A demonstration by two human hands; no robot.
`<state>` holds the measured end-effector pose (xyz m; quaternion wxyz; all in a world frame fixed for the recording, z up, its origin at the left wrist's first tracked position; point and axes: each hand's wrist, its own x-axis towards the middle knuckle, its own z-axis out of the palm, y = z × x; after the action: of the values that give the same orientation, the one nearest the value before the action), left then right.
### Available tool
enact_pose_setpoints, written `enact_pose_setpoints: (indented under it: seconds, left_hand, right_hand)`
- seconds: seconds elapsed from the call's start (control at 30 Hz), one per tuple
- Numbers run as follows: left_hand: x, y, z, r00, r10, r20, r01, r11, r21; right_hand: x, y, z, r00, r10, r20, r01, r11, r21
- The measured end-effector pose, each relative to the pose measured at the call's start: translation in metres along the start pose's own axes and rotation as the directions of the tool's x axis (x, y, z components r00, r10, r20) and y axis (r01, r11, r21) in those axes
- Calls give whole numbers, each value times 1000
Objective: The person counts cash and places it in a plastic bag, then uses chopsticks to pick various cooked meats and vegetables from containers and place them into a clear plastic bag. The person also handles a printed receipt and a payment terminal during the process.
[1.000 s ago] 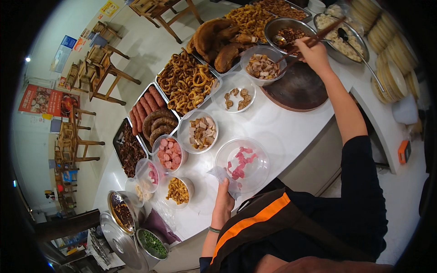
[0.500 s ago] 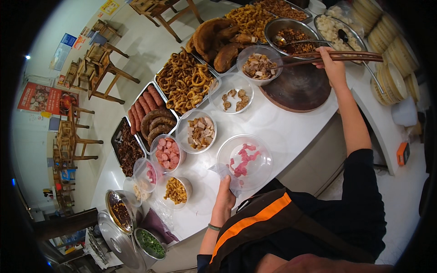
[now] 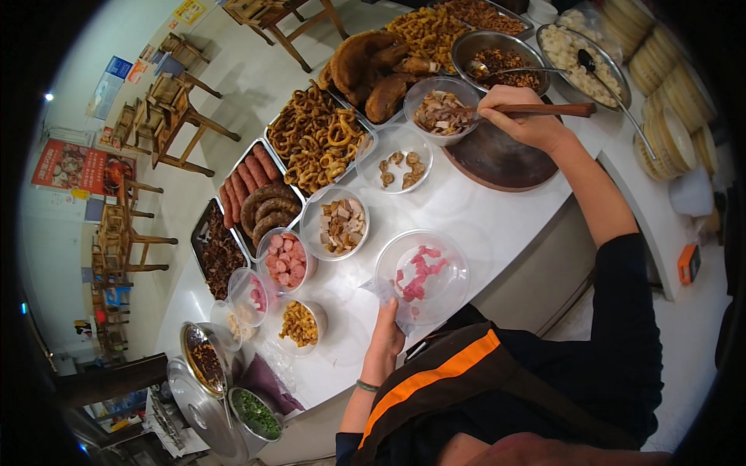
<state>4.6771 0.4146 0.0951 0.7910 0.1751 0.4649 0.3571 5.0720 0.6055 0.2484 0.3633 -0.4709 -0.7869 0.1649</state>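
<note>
My left hand (image 3: 386,330) grips the near edge of a see-through plastic bowl (image 3: 460,293), low over the table's near side. Pink meat slices (image 3: 420,272) lie in it. A crinkled piece of see-through plastic shows by the thumb. Farther right, my right hand (image 3: 514,115) is closed around brown wooden chopsticks (image 3: 566,110). Their tips reach into a plastic tub of cut brown meat (image 3: 440,114), and the exact tip ends are lost among the pieces. Beside that tub sits another with a few small brown rolled pieces (image 3: 401,169).
A round dark chopping block (image 3: 509,163) lies under my right forearm. Trays of fried rings (image 3: 315,140), sausages (image 3: 252,182) and large brown meat cuts (image 3: 361,62) line the far side. A metal bowl of chopped topping (image 3: 509,66) holds a spoon. Stacked bowls (image 3: 668,136) stand right.
My right hand has moved left and slid down the chopsticks, closer to the tub of brown meat. The bowl in my left hand has shifted slightly right.
</note>
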Motion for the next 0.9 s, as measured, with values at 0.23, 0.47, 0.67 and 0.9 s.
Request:
enact_pose_setpoints:
  seconds: [0.23,0.47,0.67,0.9]
  left_hand:
    - [6,6,7,1000,-6,-7,7,999,44]
    - [49,28,42,998,-62,27,59,992,111]
    - [87,37,61,985,-69,159,49,991,124]
    - [90,34,62,997,-34,65,27,994,110]
  right_hand:
    - [-21,8,-2,972,25,-233,-35,999,-40]
    - [-29,3,-13,954,-3,-300,-13,999,-52]
    - [-48,-48,-47,941,-121,-317,118,993,-28]
    - [-77,-103,-47,999,29,-40,-15,951,309]
